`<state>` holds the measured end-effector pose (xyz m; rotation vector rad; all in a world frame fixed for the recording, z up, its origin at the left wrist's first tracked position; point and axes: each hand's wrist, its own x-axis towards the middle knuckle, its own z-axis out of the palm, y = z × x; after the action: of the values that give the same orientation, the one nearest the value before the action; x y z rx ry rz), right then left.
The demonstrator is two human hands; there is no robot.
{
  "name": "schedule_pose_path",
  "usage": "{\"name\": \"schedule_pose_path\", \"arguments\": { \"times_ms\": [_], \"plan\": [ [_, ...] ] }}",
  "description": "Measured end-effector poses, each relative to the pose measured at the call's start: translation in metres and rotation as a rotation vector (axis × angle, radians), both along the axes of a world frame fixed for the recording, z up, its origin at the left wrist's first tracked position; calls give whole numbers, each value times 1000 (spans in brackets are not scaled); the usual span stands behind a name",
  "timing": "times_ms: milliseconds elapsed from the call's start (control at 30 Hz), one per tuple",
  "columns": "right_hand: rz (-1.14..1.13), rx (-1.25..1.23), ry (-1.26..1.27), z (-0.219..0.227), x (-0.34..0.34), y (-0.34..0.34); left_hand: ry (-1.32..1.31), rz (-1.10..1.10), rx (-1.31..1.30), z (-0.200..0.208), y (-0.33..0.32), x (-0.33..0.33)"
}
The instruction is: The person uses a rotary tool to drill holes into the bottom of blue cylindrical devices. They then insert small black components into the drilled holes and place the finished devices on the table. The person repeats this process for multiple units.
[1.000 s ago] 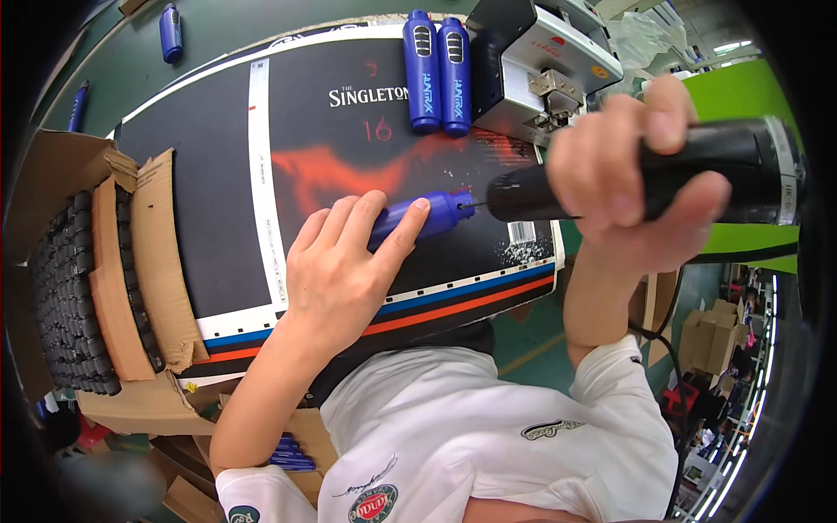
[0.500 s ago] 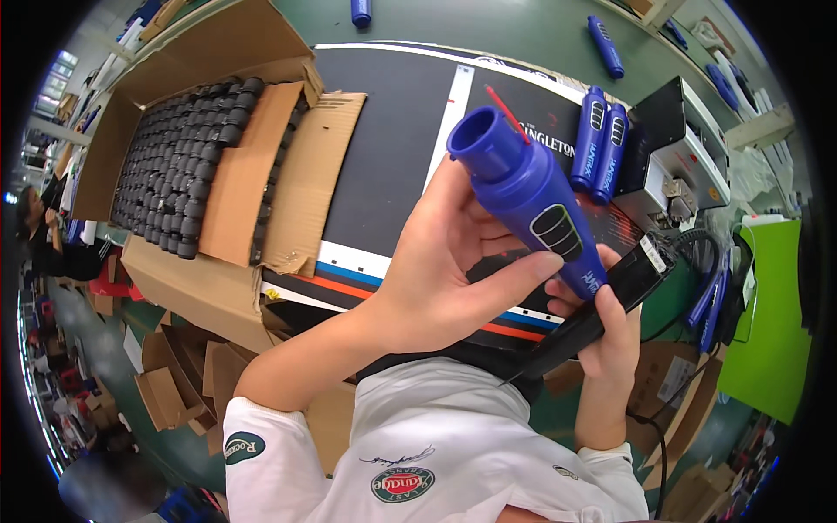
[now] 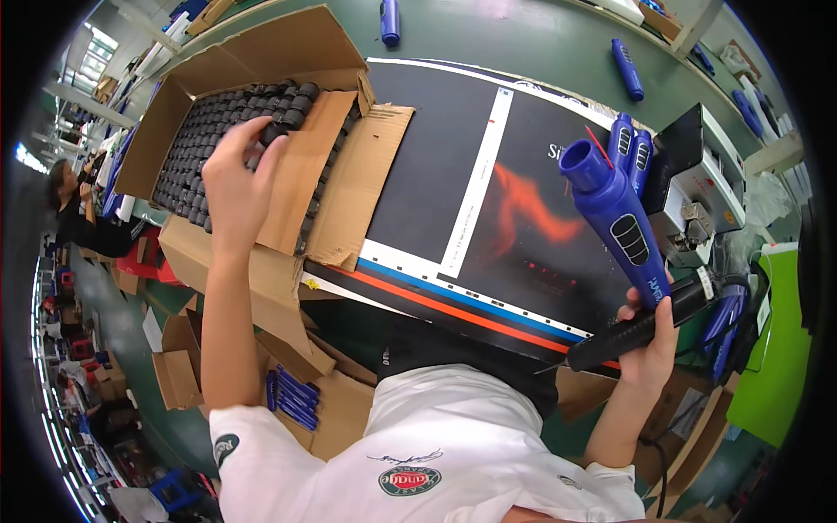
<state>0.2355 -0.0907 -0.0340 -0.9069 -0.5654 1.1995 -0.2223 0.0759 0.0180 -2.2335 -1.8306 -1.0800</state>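
Note:
My left hand point(image 3: 239, 183) reaches over the carton at the left, thumb and fingers closed on a black cylindrical part point(image 3: 273, 133) at the edge of the stacked parts. On the right, my right hand point(image 3: 650, 353) grips two things at once. One is a blue tapered plastic housing point(image 3: 615, 213), its open round end up and a dark slotted panel on its side. The other is a black electric screwdriver point(image 3: 602, 343), lying across the palm with its thin bit pointing left. A thin red stick point(image 3: 599, 146) shows behind the housing's open end.
The cardboard carton point(image 3: 344, 200) holds rows of black parts. Two similar blue housings point(image 3: 621, 138) stand behind the held one, beside a metal-and-black device point(image 3: 697, 174). A printed black mat point(image 3: 418, 174) covers the bench. Several blue pieces point(image 3: 295, 399) lie in a lower box.
My left hand has let go of the blue housing and moved left to the carton, closing on a black part. My right hand keeps the housing and screwdriver, now farther right in view.

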Motion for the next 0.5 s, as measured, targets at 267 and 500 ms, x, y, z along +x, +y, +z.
{"name": "schedule_pose_path", "arguments": {
  "times_ms": [267,500],
  "plan": [
    [18,56,-141,24,15,-7,-971,-658,-400,4,-73,128],
    [-124,-19,-305,35,40,-34,-1126,-952,-508,-16,-75,179]
  ]
}}
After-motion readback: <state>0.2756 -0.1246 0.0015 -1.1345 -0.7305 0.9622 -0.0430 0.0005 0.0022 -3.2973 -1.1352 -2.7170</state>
